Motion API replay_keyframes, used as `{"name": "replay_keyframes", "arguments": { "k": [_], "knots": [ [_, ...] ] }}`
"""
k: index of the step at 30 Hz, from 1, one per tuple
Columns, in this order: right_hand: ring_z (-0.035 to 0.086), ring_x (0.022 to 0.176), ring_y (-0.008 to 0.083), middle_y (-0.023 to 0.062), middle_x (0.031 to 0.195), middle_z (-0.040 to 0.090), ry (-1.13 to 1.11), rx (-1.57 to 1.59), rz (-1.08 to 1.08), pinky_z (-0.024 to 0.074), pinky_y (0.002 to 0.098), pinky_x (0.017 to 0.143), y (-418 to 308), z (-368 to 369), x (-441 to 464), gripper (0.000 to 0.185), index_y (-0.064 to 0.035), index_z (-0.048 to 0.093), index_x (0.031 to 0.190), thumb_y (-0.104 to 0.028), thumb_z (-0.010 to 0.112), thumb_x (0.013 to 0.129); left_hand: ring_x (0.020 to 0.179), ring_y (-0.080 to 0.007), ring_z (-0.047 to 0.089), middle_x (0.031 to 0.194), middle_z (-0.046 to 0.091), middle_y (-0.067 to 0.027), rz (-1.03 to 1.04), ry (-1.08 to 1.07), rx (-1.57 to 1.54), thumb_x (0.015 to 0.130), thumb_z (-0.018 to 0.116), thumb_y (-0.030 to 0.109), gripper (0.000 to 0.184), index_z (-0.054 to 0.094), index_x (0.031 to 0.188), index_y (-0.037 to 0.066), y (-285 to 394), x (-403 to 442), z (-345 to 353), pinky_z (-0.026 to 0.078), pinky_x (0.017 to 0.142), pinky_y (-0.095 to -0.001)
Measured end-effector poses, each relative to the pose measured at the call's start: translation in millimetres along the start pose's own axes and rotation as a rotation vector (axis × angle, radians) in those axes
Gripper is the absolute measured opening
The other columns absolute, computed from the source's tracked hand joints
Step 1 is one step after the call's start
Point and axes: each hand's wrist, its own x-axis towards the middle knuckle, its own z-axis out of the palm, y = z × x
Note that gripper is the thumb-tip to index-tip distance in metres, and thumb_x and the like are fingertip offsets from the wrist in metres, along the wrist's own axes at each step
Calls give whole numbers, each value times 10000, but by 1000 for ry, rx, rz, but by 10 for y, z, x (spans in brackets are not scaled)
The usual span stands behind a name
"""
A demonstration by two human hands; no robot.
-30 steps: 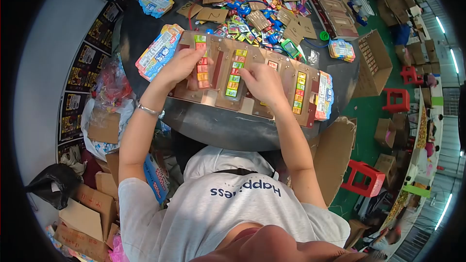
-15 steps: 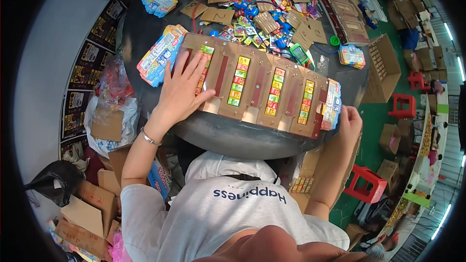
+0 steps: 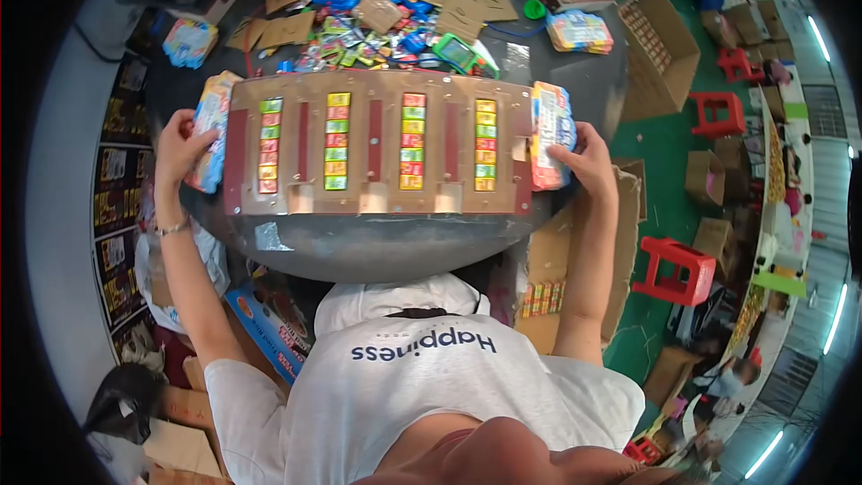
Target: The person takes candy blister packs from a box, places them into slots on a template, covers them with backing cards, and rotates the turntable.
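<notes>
A wide brown tray (image 3: 374,141) with clear slots lies at the near edge of the dark round table; its slots hold columns of small red, green and yellow pieces (image 3: 413,142). My left hand (image 3: 182,145) grips the colourful printed cards (image 3: 212,130) at the tray's left end, thumb on top. At the right end, my right hand (image 3: 588,158) is closed on another stack of printed cards (image 3: 549,136), its thumb over their face.
Behind the tray lie a pile of small packets (image 3: 359,40), cardboard pieces (image 3: 461,16) and a green toy (image 3: 456,53). More cards (image 3: 580,31) lie at the back right. An open carton (image 3: 660,52) and red stools (image 3: 675,271) stand right.
My left hand has left the tray's left slot for the left cards. My right hand, lately over the slots, now holds the right cards. The view has shifted and the tray appears straighter.
</notes>
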Motion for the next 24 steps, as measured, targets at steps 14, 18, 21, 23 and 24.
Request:
{"name": "replay_keyframes", "arguments": {
  "k": [14,18,21,23,24],
  "knots": [
    [534,593,13,20,840,662,129,349,-209,381,151,483,-769,62,-715,573,-58,407,1456,21,581,915,1123,-162,611,1283,604,-129,260,-13,-720,876,650,-42,643,397,1463,30,1446,-568,122,512,958,-295],
    [485,565,11,-33,738,587,-116,235,-70,366,179,475,-881,560,-565,535,-38,524,1392,2,658,875,1161,-150,577,1321,584,-108,231,-123,-684,865,679,-30,589,487,1419,20,2232,-845,1480,488,982,-291],
    [449,549,9,-60,687,530,-115,92,-116,350,193,478,-852,638,-405,459,-27,594,1324,-17,683,874,866,-142,664,1062,693,-67,207,-96,-688,830,759,68,616,519,1394,14,2533,-898,2183,546,776,-290],
    [432,539,8,-70,663,501,-135,-18,-162,344,201,479,-838,641,-375,431,-23,616,1299,-24,691,874,884,-224,657,1070,661,-82,349,27,109,792,786,155,597,577,1338,39,2726,-1005,2190,538,701,-319],
    [418,525,24,-57,641,496,-123,-91,-177,346,216,482,-831,645,-394,423,-39,629,1286,-29,697,870,884,-224,657,1070,661,-82,346,25,111,792,786,155,597,577,1338,39,2770,-1021,2186,538,701,-319]
  ]
}}
